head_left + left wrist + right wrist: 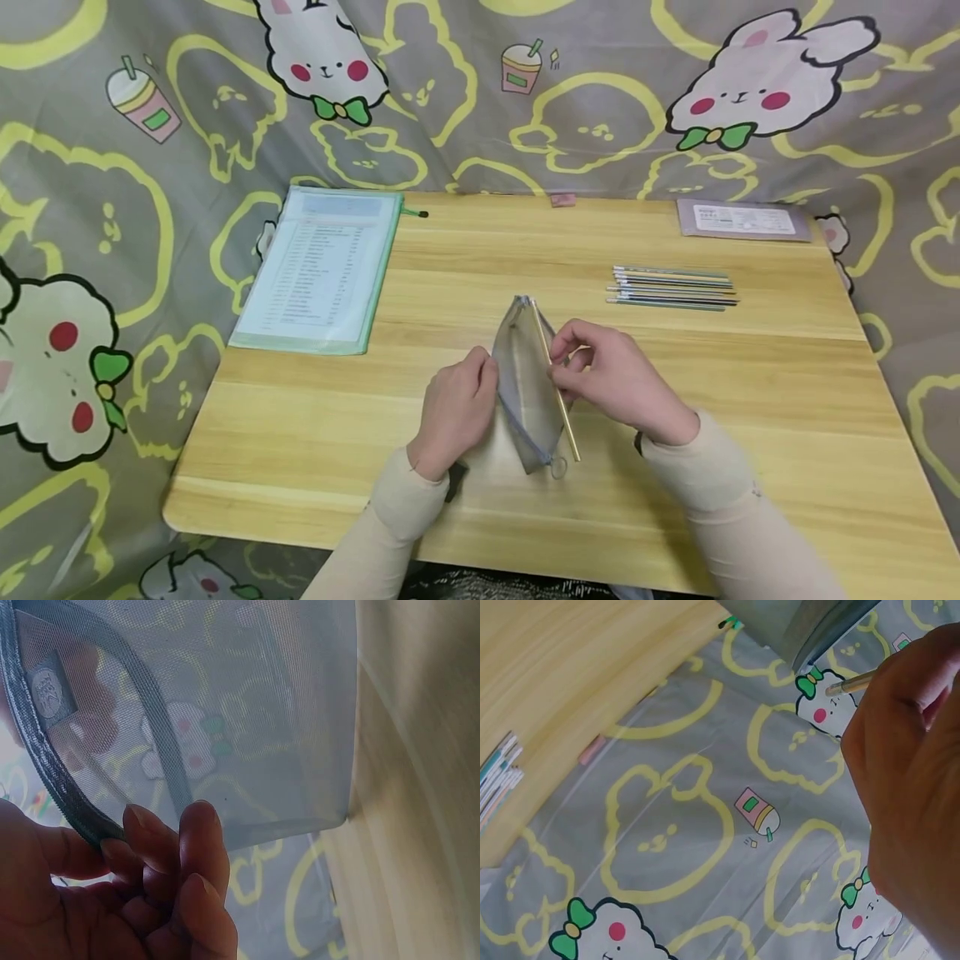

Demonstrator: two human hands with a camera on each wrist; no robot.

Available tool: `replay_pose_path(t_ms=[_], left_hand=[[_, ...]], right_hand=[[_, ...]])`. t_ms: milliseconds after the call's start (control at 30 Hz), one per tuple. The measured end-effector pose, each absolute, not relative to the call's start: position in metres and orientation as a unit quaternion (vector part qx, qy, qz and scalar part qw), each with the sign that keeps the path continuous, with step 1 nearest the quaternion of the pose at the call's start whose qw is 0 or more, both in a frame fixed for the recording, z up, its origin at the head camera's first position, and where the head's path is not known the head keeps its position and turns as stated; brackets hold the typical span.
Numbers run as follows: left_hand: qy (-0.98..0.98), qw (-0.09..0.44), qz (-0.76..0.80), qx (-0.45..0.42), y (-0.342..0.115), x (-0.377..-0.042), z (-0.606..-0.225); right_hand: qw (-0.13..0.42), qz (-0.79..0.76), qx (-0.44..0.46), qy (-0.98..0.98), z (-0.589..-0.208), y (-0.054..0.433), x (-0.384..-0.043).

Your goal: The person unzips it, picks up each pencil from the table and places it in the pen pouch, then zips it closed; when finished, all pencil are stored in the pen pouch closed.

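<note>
A grey mesh pouch [516, 367] gapes unzipped, a slim gold-coloured pencil [564, 412] slanting along its mouth.

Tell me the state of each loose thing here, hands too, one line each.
Grey mesh zip pouch, unzipped, mouth spread open.
Slim gold pencil, held at the pouch's mouth.
Left hand, pinching the pouch's edge.
Right hand, gripping the gold pencil.
Mixed-colour slender pencils, loose, side by side.
Clear green-edged plastic folder, flat, printed sheet inside.
Mauve packet with white label, flat; whether sealed, unclear.
Small pink block, lying untouched.
</note>
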State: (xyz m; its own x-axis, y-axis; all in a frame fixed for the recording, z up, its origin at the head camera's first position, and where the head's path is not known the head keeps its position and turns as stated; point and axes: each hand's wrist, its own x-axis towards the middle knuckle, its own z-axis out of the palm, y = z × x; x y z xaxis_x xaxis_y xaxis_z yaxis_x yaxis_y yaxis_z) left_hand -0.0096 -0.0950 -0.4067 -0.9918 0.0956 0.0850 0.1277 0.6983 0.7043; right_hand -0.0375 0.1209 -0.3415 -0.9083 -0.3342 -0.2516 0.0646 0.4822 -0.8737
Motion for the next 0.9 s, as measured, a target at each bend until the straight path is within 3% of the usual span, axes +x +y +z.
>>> replay_pose_path(t_ms=[900], left_hand=[[-0.923, 0.009, -0.379, -0.065, -0.098, -0.009, -0.408]], right_hand=[[0.163, -0.393, -0.113, 0.898, -0.357, 0.091, -0.042]])
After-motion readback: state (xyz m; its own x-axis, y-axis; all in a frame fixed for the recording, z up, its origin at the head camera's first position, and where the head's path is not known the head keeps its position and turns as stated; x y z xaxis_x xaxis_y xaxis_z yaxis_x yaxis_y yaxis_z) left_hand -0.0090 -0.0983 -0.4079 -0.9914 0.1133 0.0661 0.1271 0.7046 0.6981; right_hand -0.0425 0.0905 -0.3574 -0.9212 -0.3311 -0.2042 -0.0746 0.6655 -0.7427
